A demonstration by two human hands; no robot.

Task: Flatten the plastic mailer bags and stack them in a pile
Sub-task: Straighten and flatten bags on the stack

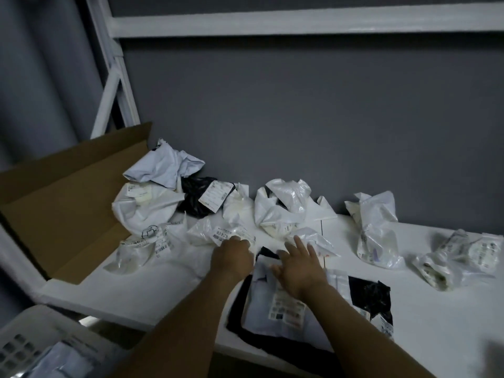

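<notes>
Hands at mid-frame: left hand curls its fingers on crumpled mailer lying just above it; right hand, fingers spread and empty, is over flat pile to lower right.

Cardboard box, white basket, table

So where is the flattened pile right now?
In the head view, the flattened pile lies centre-right at the near edge of the white table, under the right hand, just in front of a crumpled white mailer.
</notes>
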